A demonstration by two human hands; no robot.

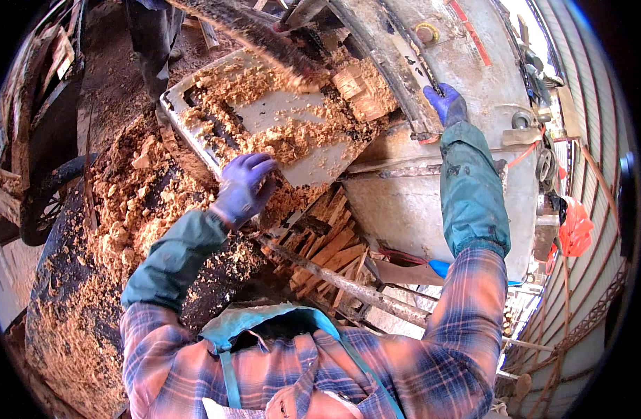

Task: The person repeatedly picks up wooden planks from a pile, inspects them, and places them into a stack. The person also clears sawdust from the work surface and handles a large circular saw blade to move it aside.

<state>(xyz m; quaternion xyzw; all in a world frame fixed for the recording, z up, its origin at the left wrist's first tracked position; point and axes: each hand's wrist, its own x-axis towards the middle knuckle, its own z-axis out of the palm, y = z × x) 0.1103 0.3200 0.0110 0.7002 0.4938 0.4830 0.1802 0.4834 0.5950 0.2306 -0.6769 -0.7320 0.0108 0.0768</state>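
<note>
My left hand (244,187), in a purple glove, is over the near-left edge of a pale metal plate (278,112). Its fingers are partly spread, with nothing visible in them. Loose wood shavings (289,143) cover much of that plate, and a pale wood block (366,87) lies towards its far right. Further right, my right hand (447,105), also purple-gloved, is closed around the near end of a thin dark rod (417,52). That rod runs along the top of a large grey metal machine housing (467,77). The palm side of both hands is hidden.
Shavings heap up (135,202) left of the plate. Split wood strips (334,251) lie below it, beside a long rusty pipe (355,288). A dark beam (254,35) slants over the plate. At right are a red plastic bag (575,227) and a corrugated wall (607,153).
</note>
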